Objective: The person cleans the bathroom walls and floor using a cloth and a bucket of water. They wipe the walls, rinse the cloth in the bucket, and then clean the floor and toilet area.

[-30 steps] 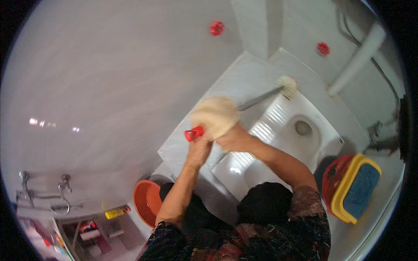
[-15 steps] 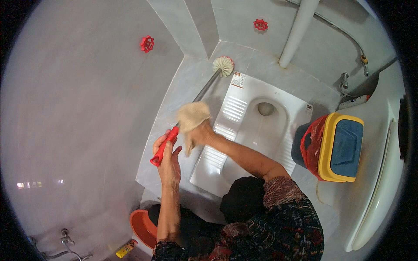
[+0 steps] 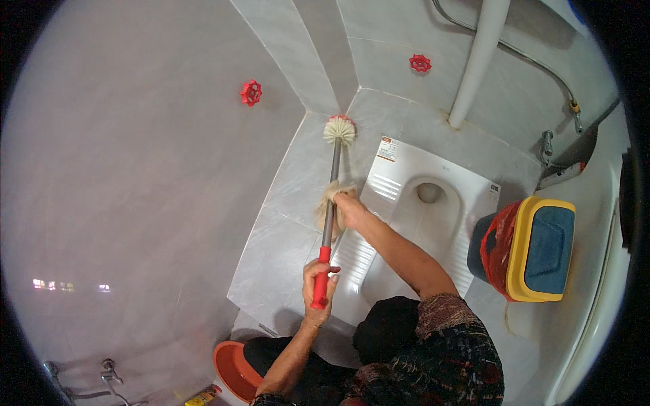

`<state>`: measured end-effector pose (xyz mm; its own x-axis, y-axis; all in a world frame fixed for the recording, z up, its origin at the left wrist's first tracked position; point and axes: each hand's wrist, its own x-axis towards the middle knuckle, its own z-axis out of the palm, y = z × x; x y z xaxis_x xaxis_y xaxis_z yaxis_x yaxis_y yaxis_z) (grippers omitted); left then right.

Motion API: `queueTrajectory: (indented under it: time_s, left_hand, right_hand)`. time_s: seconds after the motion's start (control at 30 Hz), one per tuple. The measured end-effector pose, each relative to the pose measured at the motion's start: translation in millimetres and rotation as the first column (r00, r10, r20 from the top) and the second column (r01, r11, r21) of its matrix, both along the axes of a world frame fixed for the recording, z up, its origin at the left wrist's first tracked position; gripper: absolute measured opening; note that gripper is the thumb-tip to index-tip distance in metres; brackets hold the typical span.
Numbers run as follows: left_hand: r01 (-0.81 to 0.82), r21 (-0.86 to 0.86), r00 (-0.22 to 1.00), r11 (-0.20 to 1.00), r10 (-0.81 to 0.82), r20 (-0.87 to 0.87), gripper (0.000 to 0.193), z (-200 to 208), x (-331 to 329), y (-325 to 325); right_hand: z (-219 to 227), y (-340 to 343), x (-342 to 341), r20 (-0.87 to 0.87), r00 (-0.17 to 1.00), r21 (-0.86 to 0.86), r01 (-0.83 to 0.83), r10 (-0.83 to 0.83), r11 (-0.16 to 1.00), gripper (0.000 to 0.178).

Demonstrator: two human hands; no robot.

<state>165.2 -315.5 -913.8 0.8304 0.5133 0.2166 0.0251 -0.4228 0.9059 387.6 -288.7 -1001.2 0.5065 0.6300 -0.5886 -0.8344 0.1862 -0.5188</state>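
Observation:
A toilet brush (image 3: 336,162) with a grey metal shaft and a round cream-bristled head points away from me. My left hand (image 3: 313,298) is closed around its red grip. Farther up the shaft, my right hand (image 3: 350,208) grasps a beige cloth (image 3: 323,211), which lies against the metal, partly behind it. The bristles are near the wall corner, over the grey tiled floor; whether they touch it I cannot tell. To the right of the shaft, the white squat toilet (image 3: 379,196) is set in the floor, with my right forearm across it.
A blue and yellow bin (image 3: 552,250) with a red liner stands right of the toilet. An orange basin (image 3: 230,365) and a yellow container (image 3: 203,396) are at lower left. Red valve wheels (image 3: 250,93) project from the walls. A white pipe (image 3: 477,68) rises behind the toilet.
The brush has swung more upright in view, its grip moving right and down. My right hand has moved the cloth from beside the grip farther up the shaft. The view has shifted slightly.

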Motion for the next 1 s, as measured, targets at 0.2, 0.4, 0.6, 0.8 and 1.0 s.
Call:
queueTrajectory:
  time_s: [0.2,0.4,0.6,0.8,1.0]
  left_hand:
    - [-0.166,-0.878,0.983,0.448,0.011,-0.181,0.055,13.0,-27.9,-5.6]
    - [-0.183,-0.951,0.918,0.248,-0.303,-0.256,0.060,26.5,-24.8,-2.7]
    - [-0.199,-0.651,0.751,0.732,-0.313,-0.581,0.072,33.0,-50.8,-18.1]
    - [-0.110,-0.454,0.779,0.884,-0.206,-0.592,0.070,26.2,-53.4,-25.5]
    - [-0.330,-0.443,0.776,0.834,-0.027,-0.630,0.070,-7.2,-40.6,0.2]
  right_hand:
    - [8.8,-19.8,-22.5,-0.082,0.992,-0.125,0.088,-0.099,0.988,0.014]
    - [7.0,-22.5,-53.1,0.157,0.983,-0.219,-0.059,0.094,0.974,0.014]
    - [-37.4,-7.0,-1.2,0.635,0.645,-0.641,0.133,0.425,0.756,0.035]
    - [-17.1,-1.8,-2.3,0.765,0.190,-0.642,0.300,0.615,0.706,0.035]
    - [-20.0,-18.8,-64.9,0.919,0.183,-0.340,-0.075,0.348,0.937,0.025]
